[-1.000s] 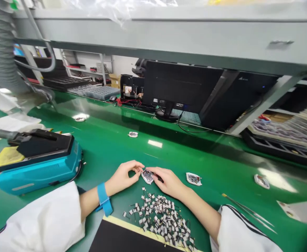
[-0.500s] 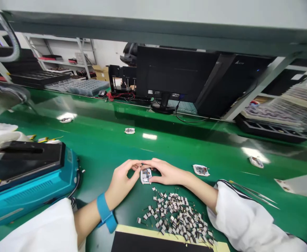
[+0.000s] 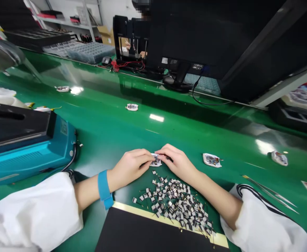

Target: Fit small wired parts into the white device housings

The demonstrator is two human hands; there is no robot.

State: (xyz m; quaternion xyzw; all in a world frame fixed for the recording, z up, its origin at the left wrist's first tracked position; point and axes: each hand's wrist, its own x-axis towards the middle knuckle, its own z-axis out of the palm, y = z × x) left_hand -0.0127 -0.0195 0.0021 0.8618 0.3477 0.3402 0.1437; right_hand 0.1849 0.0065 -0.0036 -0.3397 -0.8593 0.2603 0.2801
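Note:
Between my two hands, low over the green mat, is a small white-framed device with a circuit board inside (image 3: 156, 161). My left hand (image 3: 132, 163) grips its left side, fingers and thumb closed on the edge. From the right, my right hand (image 3: 176, 161) has its fingers bent onto the top and right side, partly hiding the board. Whether a tiny part sits under those fingertips I cannot make out. Just below lies a heap of small silvery square parts with short dark leads (image 3: 181, 201), touched by neither hand.
Similar white-framed devices lie at right (image 3: 212, 160), far right (image 3: 279, 158), centre back (image 3: 132, 107) and left back (image 3: 62, 89). Tweezers (image 3: 271, 194) rest by my right sleeve. A blue machine (image 3: 29, 154) stands at left, a black sheet (image 3: 148, 232) in front, a monitor (image 3: 195, 38) behind.
The view has tilted down and shifted. The device is now turned sideways between my hands, and my right fingers have come over its top. My left fingers have closed in on its left edge.

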